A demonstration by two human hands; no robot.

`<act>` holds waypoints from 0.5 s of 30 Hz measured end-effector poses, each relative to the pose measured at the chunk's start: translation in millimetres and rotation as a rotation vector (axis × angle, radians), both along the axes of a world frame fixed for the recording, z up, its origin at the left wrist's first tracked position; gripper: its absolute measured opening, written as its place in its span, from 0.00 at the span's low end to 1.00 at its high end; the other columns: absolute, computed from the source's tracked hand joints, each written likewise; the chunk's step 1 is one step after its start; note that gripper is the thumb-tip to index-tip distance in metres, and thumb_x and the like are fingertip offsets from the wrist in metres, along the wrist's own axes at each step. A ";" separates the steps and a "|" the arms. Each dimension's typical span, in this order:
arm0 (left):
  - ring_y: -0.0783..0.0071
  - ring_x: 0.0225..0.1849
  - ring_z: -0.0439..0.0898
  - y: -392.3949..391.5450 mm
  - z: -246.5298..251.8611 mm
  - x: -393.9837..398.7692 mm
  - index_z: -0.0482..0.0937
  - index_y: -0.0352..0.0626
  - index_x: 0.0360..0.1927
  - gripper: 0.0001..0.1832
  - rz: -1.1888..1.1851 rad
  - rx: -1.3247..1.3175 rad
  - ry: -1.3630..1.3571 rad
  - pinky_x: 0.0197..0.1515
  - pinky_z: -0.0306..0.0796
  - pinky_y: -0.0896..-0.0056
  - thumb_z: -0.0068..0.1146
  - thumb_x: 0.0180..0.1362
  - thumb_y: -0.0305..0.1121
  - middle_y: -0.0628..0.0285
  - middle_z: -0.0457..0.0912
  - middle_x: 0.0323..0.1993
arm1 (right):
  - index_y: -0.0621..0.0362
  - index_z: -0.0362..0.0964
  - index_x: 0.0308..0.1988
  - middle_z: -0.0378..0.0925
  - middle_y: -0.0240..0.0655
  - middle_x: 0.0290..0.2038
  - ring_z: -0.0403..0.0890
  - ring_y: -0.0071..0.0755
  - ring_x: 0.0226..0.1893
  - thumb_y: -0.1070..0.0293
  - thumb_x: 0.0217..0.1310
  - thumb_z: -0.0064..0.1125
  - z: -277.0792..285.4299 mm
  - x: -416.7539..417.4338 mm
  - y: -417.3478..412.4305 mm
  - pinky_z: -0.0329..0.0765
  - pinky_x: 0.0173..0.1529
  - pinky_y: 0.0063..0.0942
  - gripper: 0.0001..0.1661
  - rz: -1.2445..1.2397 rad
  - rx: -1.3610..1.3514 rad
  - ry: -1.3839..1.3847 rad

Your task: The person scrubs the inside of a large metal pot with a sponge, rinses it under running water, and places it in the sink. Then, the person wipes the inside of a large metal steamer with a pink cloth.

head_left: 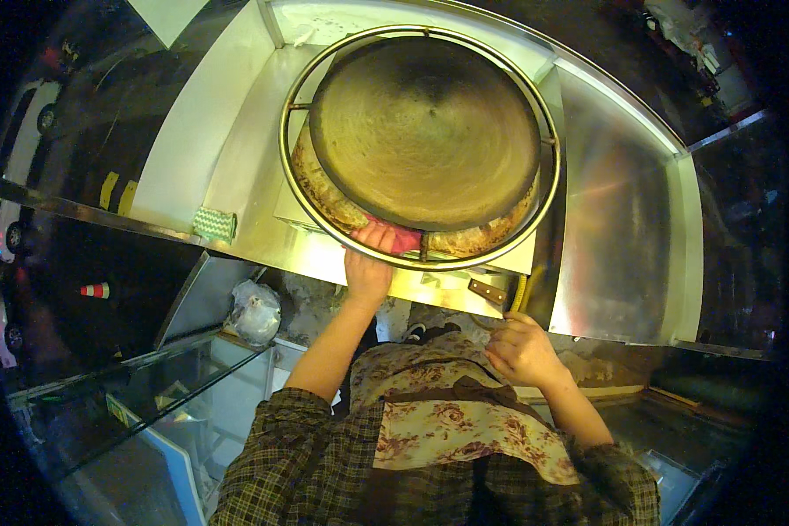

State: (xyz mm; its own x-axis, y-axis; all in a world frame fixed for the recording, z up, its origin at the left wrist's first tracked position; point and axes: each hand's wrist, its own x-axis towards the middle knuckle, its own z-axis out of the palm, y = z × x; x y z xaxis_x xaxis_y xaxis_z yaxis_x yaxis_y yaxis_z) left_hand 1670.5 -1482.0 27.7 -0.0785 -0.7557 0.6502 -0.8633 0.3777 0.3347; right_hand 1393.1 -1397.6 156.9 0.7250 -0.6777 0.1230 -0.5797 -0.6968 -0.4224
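A large round griddle plate [427,138], dark at the far side and browned toward me, sits inside a metal ring rail [329,238]. My left hand [370,256] reaches over the near part of the rail. Its fingers are on a red cloth [404,239] tucked beneath the griddle's front edge. Part of the cloth is hidden by the fingers and the plate. My right hand [525,352] is at the counter's front edge with curled fingers; whether it grips anything is hidden. Just above it are a yellow hose [521,292] and a wooden handle [487,291].
A stainless steel counter [256,230] surrounds the griddle, with a steel surface [621,217] at right. A green-and-white patterned cloth [215,224] lies on the left edge. Below it hangs or stands a filled plastic bag [255,312]. Glass panels [138,388] stand at lower left.
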 end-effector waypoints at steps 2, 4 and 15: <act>0.59 0.52 0.72 0.9 -6.4 -14.6 0.75 0.43 0.46 0.18 -0.014 -0.054 0.025 0.55 0.63 0.53 0.56 0.48 0.28 0.58 0.75 0.45 | 0.55 0.75 0.23 0.73 0.32 0.22 0.76 0.37 0.28 0.68 0.43 0.65 -3.2 -9.9 7.0 0.74 0.44 0.36 0.06 0.003 -0.004 0.003; 0.62 0.50 0.73 0.3 -11.1 -29.2 0.76 0.44 0.45 0.17 -0.018 -0.071 0.040 0.53 0.64 0.55 0.56 0.49 0.29 0.60 0.75 0.43 | 0.55 0.75 0.23 0.73 0.33 0.22 0.75 0.38 0.27 0.67 0.44 0.65 -6.3 -18.8 14.0 0.74 0.41 0.35 0.06 -0.009 -0.007 0.009; 0.71 0.54 0.73 9.5 -14.4 -132.3 0.79 0.47 0.42 0.13 -0.104 -0.046 0.053 0.56 0.62 0.60 0.54 0.53 0.30 0.70 0.77 0.50 | 0.55 0.75 0.22 0.75 0.35 0.23 0.76 0.39 0.28 0.66 0.44 0.64 -15.8 -71.0 61.3 0.73 0.38 0.36 0.07 -0.131 0.077 0.096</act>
